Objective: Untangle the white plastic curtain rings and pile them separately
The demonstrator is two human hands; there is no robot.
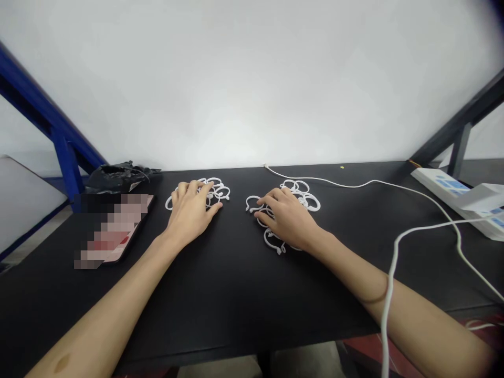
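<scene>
Two groups of thin white open rings with small knobbed ends lie on a black table. My left hand rests palm down over the left rings, its fingers spread and its thumb out to the side. The right rings lie partly under my right hand, which is palm down with fingers apart and slightly bent. Some rings stick out past the fingertips, and one lies nearer the front edge. My palms hide part of both groups. Neither hand is closed around a ring.
A phone, partly blurred out, lies at the left before a crumpled black plastic bag. One white cable runs across the back right; another cable passes over my right forearm. White-and-blue boxes sit far right. A white wall stands behind.
</scene>
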